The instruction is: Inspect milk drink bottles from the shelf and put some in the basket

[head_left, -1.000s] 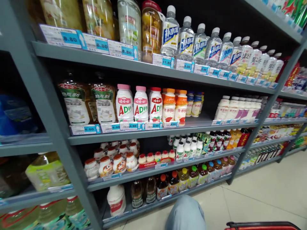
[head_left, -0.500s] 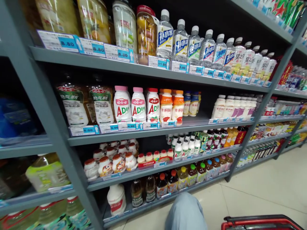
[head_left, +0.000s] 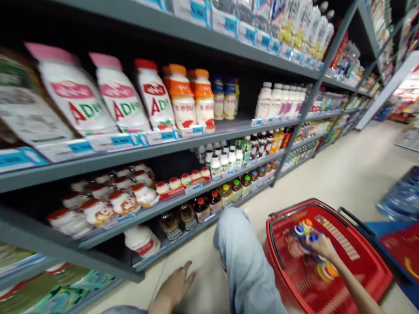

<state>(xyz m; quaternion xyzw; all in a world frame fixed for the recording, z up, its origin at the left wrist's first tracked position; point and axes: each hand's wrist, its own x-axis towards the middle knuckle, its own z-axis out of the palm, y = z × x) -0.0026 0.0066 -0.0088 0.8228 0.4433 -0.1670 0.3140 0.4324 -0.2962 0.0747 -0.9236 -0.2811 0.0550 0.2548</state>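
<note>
The view swings right and down, so the red plastic shopping basket with black handles (head_left: pixel 369 261), earlier only a rim at the lower edge, now shows almost whole. The person's right hand (head_left: pixel 321 246) comes into view inside it, fingers at a small bottle with a blue cap (head_left: pixel 313 237). The bare left hand (head_left: pixel 176 282) also appears, fingers spread above the pale tiled floor (head_left: pixel 199 255).

Blurred at lower right, your right hand (head_left: pixel 320 246) covers part of the bottles (head_left: pixel 296 249) in the red basket (head_left: pixel 363 277), its grip impossible to make out. The bottom edge crops your right forearm (head_left: pixel 355 283) and your left hand (head_left: pixel 176 282) near the wrist. Clear bottles (head_left: pixel 261 17) lose their caps at top; price tags (head_left: pixel 73 148), at left, smear beyond reading.
</note>
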